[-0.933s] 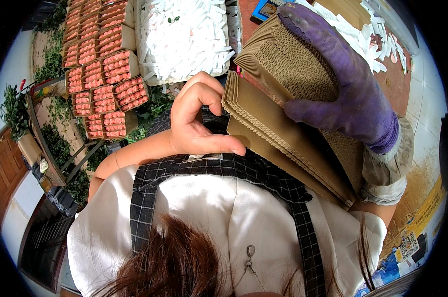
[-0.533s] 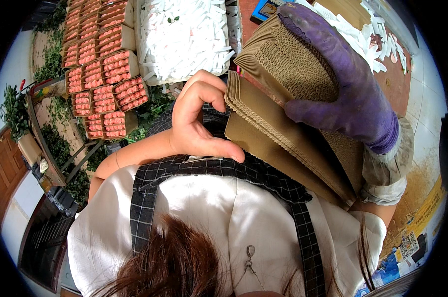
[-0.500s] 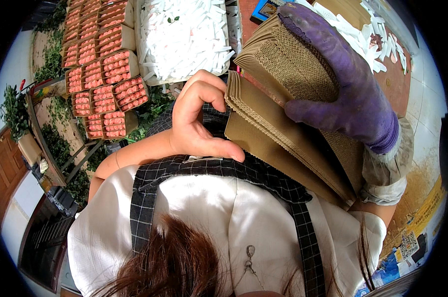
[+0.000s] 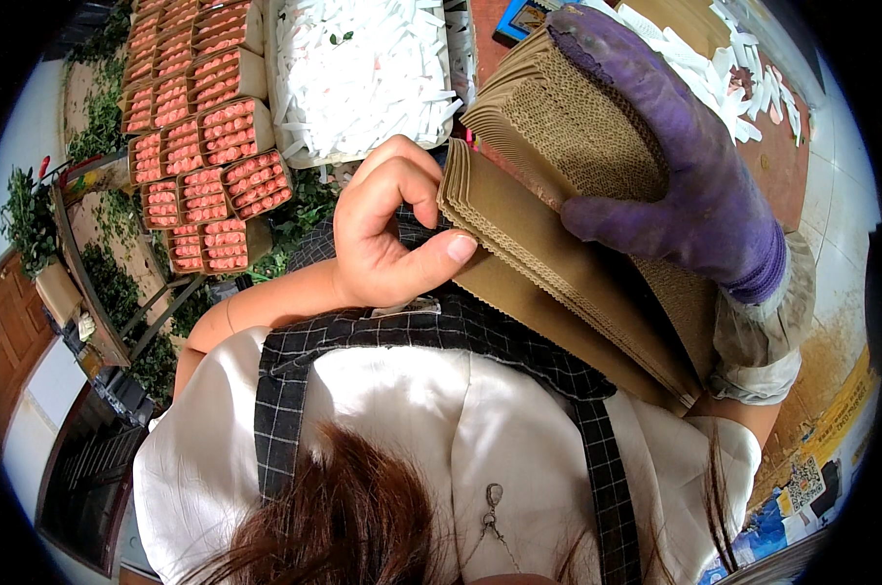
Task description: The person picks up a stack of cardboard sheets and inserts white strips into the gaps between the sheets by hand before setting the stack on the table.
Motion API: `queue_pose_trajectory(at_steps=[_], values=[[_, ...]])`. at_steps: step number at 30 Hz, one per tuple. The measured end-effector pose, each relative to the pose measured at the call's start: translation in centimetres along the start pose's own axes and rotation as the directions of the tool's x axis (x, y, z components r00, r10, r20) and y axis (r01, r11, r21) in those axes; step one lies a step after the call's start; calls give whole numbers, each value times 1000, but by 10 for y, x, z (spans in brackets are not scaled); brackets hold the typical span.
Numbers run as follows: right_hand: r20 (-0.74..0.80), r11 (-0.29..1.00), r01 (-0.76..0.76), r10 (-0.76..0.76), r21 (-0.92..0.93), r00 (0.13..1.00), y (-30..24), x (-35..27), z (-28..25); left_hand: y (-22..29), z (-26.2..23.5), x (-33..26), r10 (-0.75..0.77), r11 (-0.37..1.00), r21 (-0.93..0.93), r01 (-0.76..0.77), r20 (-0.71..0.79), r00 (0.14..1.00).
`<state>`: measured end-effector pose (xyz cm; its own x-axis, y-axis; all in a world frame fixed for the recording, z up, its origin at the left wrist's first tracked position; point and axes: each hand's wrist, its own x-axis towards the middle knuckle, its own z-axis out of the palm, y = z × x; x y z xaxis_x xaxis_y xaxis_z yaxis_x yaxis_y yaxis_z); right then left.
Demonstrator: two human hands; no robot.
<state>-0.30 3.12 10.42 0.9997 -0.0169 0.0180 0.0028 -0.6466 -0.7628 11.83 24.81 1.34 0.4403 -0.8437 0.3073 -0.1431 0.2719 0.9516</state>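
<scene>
The gloved right hand (image 4: 690, 180) clamps its grip on cardboard sheets (image 4: 558, 258); the bare left hand (image 4: 373, 239) touches their edge; its grip I can't judge from here.

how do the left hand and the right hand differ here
The left hand is bare, while the right hand wears a purple glove.
The left hand's fingers are curled by the cardboard sheets' left edge; the right hand is spread wider, gripping the stack.
Both have their thumbs at the cardboard.
</scene>
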Motion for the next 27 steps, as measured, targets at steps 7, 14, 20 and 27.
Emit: queue_pose_trajectory(at_steps=[7,14,20,27], values=[[3,1000,6,-6,-24,1000,0,0,0,-3,7,-2,-14,996,-90,0,-157,987],[11,1000,7,-7,4,1000,0,0,-1,-1,-1,4,147,988,63,-143,-71,987],[6,1000,-2,2,6,1000,-1,0,0,4,-8,10,100,987,114,-113,107,989],[0,1000,12,-12,9,1000,1,0,0,1,-5,8,-55,998,-18,57,114,992]])
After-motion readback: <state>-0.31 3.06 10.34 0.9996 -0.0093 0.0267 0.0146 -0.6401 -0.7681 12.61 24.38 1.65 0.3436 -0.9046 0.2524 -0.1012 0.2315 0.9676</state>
